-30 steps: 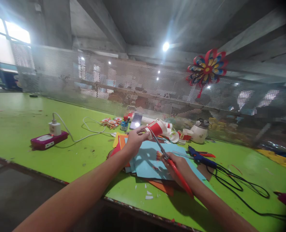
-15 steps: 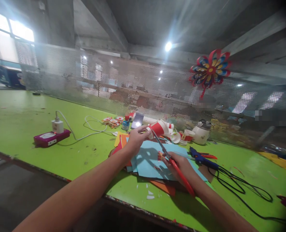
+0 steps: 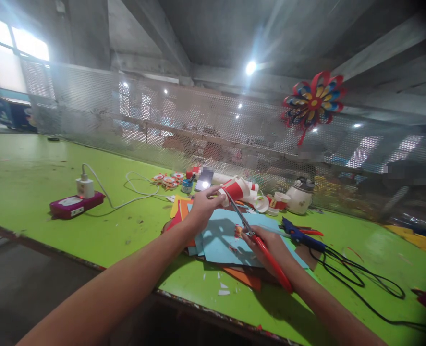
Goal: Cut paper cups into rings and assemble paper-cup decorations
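Note:
My left hand (image 3: 203,206) grips a red and white paper cup (image 3: 237,189), tilted on its side above the paper stack. In my right hand (image 3: 265,245) is a pair of scissors (image 3: 273,263) with long red handles. Its metal blades point up and left, and their tips meet the cup's edge near my left fingers. Whether the blades are cutting into the wall is too small to tell. Beneath both hands lie light blue paper sheets (image 3: 220,240), with orange and red sheets under them. Small red and yellow scraps rest on the blue paper.
A blue glue gun (image 3: 302,235) with a black cord lies to the right, near a white kettle-like jug (image 3: 300,196). Behind the cup are a phone (image 3: 204,179) and paper cups. At left, a white charger (image 3: 85,186) sits in a purple power strip (image 3: 76,205). Mesh panelling lines the back.
Almost nothing differs. The red scissor handles have shifted very slightly, while the cup and my left hand stay in place.

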`<control>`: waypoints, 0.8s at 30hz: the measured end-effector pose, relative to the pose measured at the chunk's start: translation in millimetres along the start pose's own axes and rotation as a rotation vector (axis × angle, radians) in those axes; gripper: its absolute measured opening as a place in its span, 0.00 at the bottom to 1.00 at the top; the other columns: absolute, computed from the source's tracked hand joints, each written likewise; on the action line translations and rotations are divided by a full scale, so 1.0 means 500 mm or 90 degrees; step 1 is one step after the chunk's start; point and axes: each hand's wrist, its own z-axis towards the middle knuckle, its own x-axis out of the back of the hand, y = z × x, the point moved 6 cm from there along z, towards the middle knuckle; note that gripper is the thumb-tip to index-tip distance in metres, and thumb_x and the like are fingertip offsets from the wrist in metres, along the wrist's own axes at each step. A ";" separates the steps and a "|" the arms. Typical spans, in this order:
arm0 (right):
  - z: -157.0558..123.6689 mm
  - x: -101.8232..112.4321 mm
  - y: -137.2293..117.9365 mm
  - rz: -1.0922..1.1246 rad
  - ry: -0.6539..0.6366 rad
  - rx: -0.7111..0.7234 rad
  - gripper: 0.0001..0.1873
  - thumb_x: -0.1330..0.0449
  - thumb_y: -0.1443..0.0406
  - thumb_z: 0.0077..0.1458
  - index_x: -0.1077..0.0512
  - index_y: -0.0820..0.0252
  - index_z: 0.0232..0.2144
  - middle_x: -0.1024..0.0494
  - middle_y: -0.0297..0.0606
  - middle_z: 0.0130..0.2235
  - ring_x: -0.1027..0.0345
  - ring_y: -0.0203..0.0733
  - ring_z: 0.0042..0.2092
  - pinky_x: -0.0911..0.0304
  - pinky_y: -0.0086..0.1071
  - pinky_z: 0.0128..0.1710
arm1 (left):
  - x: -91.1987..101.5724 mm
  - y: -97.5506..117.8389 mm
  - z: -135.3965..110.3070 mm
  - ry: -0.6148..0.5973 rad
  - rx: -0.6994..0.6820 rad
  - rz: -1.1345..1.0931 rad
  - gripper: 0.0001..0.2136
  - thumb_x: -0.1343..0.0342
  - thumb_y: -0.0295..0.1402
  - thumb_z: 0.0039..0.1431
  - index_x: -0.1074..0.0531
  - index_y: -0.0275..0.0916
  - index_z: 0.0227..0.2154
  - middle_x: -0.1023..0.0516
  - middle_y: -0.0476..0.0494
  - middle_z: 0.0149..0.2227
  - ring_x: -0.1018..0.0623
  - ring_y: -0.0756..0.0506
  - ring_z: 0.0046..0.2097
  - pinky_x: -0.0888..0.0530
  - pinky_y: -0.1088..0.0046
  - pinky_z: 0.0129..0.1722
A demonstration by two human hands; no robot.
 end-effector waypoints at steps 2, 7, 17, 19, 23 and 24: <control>-0.002 0.001 -0.001 -0.001 0.000 0.002 0.17 0.50 0.56 0.58 0.27 0.61 0.34 0.21 0.38 0.30 0.29 0.44 0.31 0.37 0.31 0.31 | 0.001 0.000 0.001 0.005 0.001 0.002 0.20 0.37 0.30 0.45 0.26 0.31 0.44 0.22 0.36 0.39 0.23 0.44 0.36 0.26 0.65 0.38; -0.004 -0.003 0.006 0.010 0.013 0.021 0.16 0.50 0.57 0.57 0.27 0.60 0.35 0.21 0.37 0.30 0.29 0.43 0.31 0.36 0.31 0.31 | -0.001 0.002 0.001 0.006 0.003 -0.014 0.18 0.36 0.29 0.45 0.26 0.31 0.41 0.23 0.36 0.39 0.22 0.45 0.35 0.25 0.65 0.38; -0.010 -0.006 0.002 -0.006 0.015 0.032 0.13 0.51 0.62 0.56 0.28 0.60 0.34 0.23 0.36 0.27 0.32 0.41 0.27 0.40 0.30 0.28 | -0.003 -0.002 0.004 0.006 0.011 -0.033 0.17 0.36 0.30 0.43 0.25 0.30 0.39 0.24 0.36 0.38 0.23 0.45 0.34 0.25 0.63 0.37; -0.011 -0.005 -0.003 -0.015 0.011 0.029 0.12 0.51 0.62 0.56 0.29 0.60 0.31 0.24 0.36 0.26 0.33 0.41 0.26 0.41 0.30 0.27 | -0.004 -0.001 0.003 0.006 0.015 -0.034 0.17 0.36 0.30 0.44 0.24 0.30 0.39 0.24 0.35 0.38 0.23 0.45 0.35 0.26 0.63 0.37; -0.011 -0.006 -0.007 -0.019 0.008 0.019 0.14 0.53 0.59 0.58 0.31 0.59 0.30 0.25 0.37 0.25 0.33 0.41 0.26 0.42 0.30 0.27 | -0.006 0.003 -0.002 0.018 0.018 -0.045 0.17 0.36 0.29 0.44 0.25 0.31 0.40 0.24 0.37 0.36 0.23 0.45 0.34 0.26 0.63 0.38; -0.011 -0.007 -0.007 -0.016 0.006 0.016 0.14 0.53 0.59 0.58 0.31 0.60 0.30 0.25 0.37 0.26 0.33 0.41 0.26 0.42 0.31 0.27 | -0.006 0.004 -0.003 0.022 0.019 -0.047 0.17 0.36 0.29 0.44 0.25 0.31 0.40 0.25 0.38 0.36 0.23 0.46 0.34 0.26 0.63 0.38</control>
